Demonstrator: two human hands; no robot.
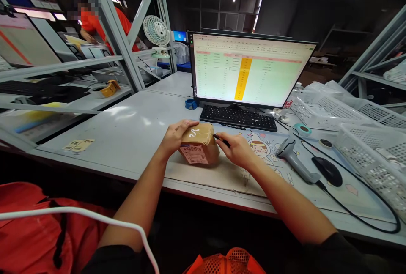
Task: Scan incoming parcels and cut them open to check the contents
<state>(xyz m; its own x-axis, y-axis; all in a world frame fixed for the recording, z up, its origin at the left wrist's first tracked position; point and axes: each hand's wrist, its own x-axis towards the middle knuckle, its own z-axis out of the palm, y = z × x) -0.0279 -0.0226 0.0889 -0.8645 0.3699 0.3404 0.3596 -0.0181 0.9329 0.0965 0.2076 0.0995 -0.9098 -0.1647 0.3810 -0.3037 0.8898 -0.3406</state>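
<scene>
Brown cardboard parcel (pixel 214 153) at the centre of the frame, on or just above a flat cardboard sheet (pixel 215 176) along the front of the desk (pixel 127 138). Clasped at its upper left by the left hand (pixel 174 136), seemingly to brace against pressure from the opposite side. Pinched in the right hand (pixel 236 147): a slim black tool (pixel 224 141), cutter or pen, too small to tell, tip at the parcel's upper right edge. Shipping label (pixel 194 154) turned toward the bottom of the frame. Forearms (pixel 146 198) angled inward from lower left and lower right, hands close together. Barcode scanner (pixel 296 162) and mouse (pixel 327 171) lying at right, probably for easy reach.
</scene>
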